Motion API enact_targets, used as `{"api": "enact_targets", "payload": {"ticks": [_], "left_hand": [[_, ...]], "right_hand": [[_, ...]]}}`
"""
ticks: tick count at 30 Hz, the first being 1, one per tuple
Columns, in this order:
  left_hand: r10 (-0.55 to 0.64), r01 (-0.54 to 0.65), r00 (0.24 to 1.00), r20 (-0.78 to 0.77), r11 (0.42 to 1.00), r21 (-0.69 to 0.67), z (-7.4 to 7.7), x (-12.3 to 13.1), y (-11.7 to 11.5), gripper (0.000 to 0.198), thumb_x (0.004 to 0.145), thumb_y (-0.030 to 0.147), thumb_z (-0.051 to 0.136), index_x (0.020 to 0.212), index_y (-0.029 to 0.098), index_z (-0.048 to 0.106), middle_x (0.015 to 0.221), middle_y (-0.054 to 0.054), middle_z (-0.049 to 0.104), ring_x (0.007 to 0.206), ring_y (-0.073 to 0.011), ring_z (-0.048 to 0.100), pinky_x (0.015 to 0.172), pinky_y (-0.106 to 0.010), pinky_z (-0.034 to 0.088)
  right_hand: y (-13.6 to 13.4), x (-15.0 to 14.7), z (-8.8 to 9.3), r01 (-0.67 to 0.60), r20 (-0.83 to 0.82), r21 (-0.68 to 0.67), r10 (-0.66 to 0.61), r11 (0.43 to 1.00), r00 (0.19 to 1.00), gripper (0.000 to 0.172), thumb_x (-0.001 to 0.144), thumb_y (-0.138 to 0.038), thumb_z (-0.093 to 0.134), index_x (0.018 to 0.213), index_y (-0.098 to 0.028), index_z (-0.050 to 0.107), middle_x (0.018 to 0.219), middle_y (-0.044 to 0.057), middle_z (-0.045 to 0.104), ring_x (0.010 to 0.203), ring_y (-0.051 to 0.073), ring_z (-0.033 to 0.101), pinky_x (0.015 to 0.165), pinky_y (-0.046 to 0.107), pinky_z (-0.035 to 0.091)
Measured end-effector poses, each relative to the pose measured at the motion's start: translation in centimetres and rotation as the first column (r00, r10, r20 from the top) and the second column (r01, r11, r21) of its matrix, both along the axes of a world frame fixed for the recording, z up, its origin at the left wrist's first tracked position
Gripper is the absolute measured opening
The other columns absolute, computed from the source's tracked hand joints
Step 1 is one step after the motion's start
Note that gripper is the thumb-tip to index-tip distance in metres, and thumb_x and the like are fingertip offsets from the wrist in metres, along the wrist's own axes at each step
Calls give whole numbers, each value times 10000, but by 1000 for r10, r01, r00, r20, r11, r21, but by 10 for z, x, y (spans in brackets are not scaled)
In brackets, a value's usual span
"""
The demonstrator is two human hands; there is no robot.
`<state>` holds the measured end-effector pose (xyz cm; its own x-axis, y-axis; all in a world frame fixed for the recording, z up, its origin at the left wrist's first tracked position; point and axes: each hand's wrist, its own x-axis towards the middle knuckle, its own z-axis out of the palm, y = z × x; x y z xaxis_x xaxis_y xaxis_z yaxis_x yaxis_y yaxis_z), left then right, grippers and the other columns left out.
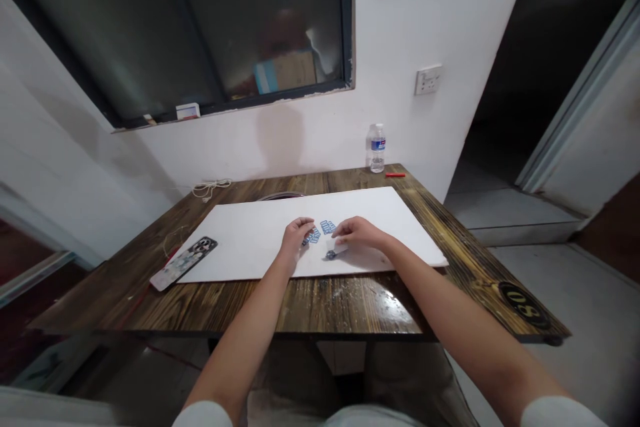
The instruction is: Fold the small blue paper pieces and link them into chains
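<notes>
Two hands, one table, a few small parts. Far back: window (175, 33) set in white wall (400, 7), wall socket (428, 79) to its right. Dark wood table (300, 300) in the middle, white board (250, 247) lying flat on it. On the wood: phone (183, 263) in patterned case just beside the board, water bottle (377, 148) upright near the far edge, red marker (395, 175) next to it (might be a pen, too small to tell), coiled white cord (210, 188) at the far left.

Hands are apart, w/ the parts between them, mid-board. L hand (297, 237) is palm down, fingertips just beside blue strip (313, 235). Second blue strip (328, 227) lies farther out, between the hands. R hand (360, 231) has fingers curled down on small white tab (340, 247), dark blob (331, 253) at its edge. No clear clamp on either side; can't tell if R pinches the tab.

Tip: strips sit loose on smooth board, so use fingertips, not palm, and steady w/ other hand.
</notes>
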<state>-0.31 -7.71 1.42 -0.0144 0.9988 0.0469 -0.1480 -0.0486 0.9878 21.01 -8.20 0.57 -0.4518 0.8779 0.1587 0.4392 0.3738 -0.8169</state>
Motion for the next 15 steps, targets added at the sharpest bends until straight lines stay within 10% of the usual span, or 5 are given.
{"api": "enact_targets", "payload": {"ticks": [6,11,15], "left_hand": [[-9,10,1000,18,1000,-8,-1,2,0,262,496,265,806,712,169,693,667,-6,653,615,-110,585,632,-236,454],[-12,13,999,36,1000,-12,-1,2,0,256,503,264,800,715,166,696,644,-8,650,608,-111,581,612,-230,442],[-16,17,999,40,1000,-12,-1,2,0,259,489,262,805,699,165,688,627,-10,644,588,-112,571,597,-236,433]], "right_hand": [[-2,-11,-12,-85,159,290,39,953,987,191,616,-257,846,783,-206,769,887,50,723,913,223,613,840,325,469],[3,-11,-22,40,146,494,-129,868,981,290,842,-282,673,1121,-213,713,1194,96,671,1118,266,572,980,410,445],[7,-11,-33,-102,326,506,-80,856,942,493,893,-94,484,1337,-290,567,1428,33,524,1349,275,429,1068,480,388]]}}
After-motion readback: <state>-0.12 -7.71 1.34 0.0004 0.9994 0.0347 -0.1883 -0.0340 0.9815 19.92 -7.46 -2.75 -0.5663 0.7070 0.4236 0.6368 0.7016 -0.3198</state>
